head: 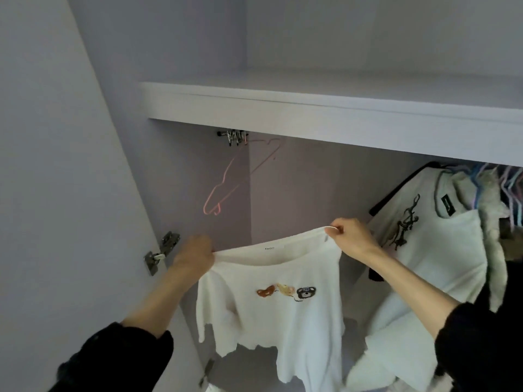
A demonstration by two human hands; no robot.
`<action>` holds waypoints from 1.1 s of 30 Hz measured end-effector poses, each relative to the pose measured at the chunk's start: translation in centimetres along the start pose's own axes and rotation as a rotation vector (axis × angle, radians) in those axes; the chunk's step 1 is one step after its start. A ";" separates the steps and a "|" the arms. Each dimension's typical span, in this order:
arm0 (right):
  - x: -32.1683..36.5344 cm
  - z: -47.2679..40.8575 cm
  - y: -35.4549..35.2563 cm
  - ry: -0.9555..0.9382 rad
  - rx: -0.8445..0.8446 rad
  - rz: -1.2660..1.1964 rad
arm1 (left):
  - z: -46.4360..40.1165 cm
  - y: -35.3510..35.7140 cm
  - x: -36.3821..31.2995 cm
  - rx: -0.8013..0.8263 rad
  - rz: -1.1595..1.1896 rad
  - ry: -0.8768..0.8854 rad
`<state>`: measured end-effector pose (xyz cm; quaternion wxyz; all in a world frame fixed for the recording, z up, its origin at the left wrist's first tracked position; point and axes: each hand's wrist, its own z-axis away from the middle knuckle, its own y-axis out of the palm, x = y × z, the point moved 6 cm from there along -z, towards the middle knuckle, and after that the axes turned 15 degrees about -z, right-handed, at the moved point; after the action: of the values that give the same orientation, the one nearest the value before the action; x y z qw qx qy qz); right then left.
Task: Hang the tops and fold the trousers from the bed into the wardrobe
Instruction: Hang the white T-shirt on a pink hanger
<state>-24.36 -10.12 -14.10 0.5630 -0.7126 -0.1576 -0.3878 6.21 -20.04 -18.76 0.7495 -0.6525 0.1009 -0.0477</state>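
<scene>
Both hands are up inside the wardrobe (85,137), stretching a small white top (271,301) between them by its shoulders. The left hand (195,257) grips the left shoulder seam, though its fingers are turned away from the camera, so how they close cannot be told exactly. The right hand (349,236) is clearer: its fingers (336,230) are curled and clamped on the right shoulder edge, pinching the fabric up higher than the other side. The top hangs free below the shelf (311,108), bear print facing out, neckline sagging open between the two grips.

A pink hanger (226,188) dangles from the rail (232,135) near the left wall, just above and behind the left hand, with nothing on it. That looks like the one to take. Further right, a white printed shirt (441,250) already hangs among a bunch of coloured hangers (503,188).

To do this well: one hand should probably keep hold of the neckline while the other fetches the pink hanger, feeding it in through the neck opening so the knit does not stretch. Level the shoulders first; the top sits lopsided now, and a small garment like this will likely slide off a wide hanger unless centred.
</scene>
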 end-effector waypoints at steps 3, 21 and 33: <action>1.1 -1.9 0.3 -0.028 0.026 -0.033 | 0.7 -2.2 1.2 -0.052 0.125 -0.098; 8.5 -10.7 12.8 0.013 0.347 -0.010 | -1.2 -8.1 5.6 -0.096 1.238 -0.275; 18.5 -13.1 17.9 0.258 0.400 -0.866 | -2.4 -10.0 6.7 -0.197 1.138 -0.255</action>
<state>-5.41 -31.77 -11.86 0.4908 -0.4062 -0.4396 -0.6332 12.78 -25.19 -9.80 0.5993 -0.5628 0.3481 0.4505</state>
